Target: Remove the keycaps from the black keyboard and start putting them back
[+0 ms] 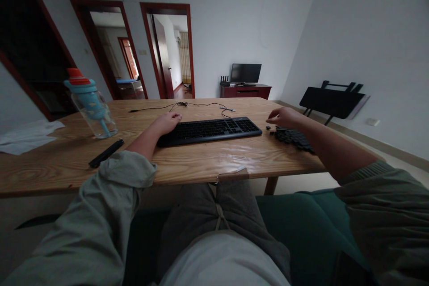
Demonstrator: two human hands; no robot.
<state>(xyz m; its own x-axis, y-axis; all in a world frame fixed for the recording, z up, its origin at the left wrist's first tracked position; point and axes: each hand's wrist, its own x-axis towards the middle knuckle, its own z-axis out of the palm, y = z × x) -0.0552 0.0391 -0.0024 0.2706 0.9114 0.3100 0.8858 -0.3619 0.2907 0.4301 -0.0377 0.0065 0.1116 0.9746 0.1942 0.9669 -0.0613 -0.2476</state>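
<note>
A black keyboard lies at a slight slant on the wooden table in front of me. Over its left end rests my left hand, fingers curled together; whatever they may hold is hidden. My right hand is to the right of the keyboard, thumb and fingertips pinched, and anything between them is too small to make out. Just under those fingertips sits a small loose black keycap. A heap of black keycaps spreads beneath my right hand and forearm, which partly hide it.
A clear bottle with a red and blue top stands at left, near white papers and a black stick-like object. A thin cable and a blue pen-like item lie behind the keyboard. Tape covers the table's front edge.
</note>
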